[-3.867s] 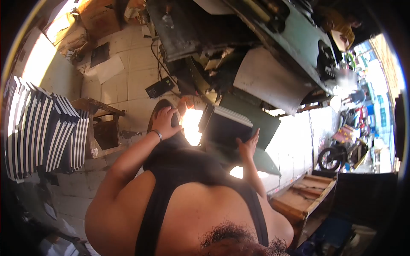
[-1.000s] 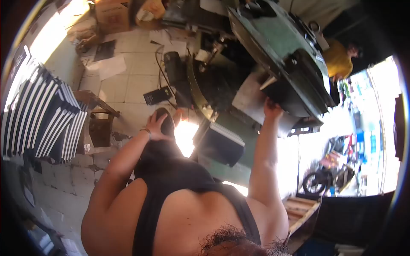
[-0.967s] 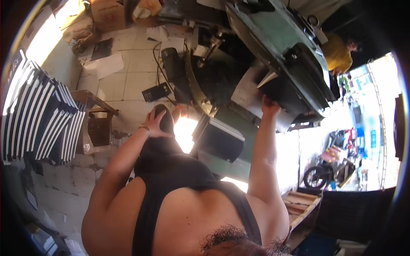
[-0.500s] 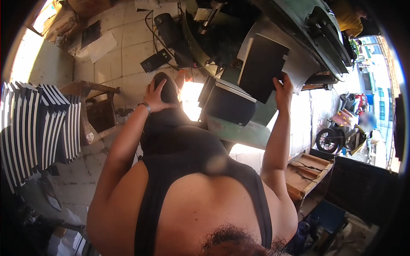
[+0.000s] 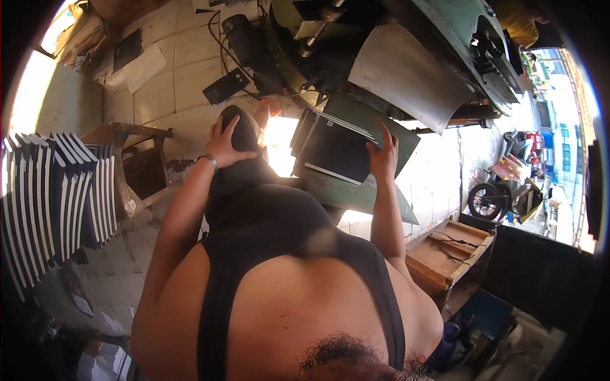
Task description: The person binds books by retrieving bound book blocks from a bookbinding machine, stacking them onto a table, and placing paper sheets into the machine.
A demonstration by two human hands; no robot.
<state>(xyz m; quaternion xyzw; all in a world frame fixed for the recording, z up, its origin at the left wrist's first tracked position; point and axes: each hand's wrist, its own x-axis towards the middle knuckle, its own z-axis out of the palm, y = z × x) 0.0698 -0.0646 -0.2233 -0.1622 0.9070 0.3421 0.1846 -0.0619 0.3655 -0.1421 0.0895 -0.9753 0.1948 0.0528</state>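
Note:
My left hand (image 5: pixel 227 147) lies spread over my knee, with a band at the wrist, and holds nothing. My right hand (image 5: pixel 384 155) is at the right edge of a pile of black-covered books (image 5: pixel 338 151), thumb and fingers apart. Whether its fingertips touch the top cover, I cannot tell. Pale page edges show along the sides of the pile. Under the books is a green metal surface (image 5: pixel 362 197). Just beyond my right hand, a bare curved metal plate (image 5: pixel 410 76) slopes down from the green machine (image 5: pixel 445 28).
Tall stacks of black books with white page edges (image 5: pixel 54 203) stand at the left beside a wooden stool (image 5: pixel 143 168). A black box (image 5: pixel 225 86) and cable lie on the tiled floor. At the right are a wooden drawer frame (image 5: pixel 451 251) and a parked motorcycle (image 5: pixel 489 206).
The black book that my right hand held against the metal plate has come down onto the pile. My right hand has moved left and its fingers have opened. My left hand stays on the knee.

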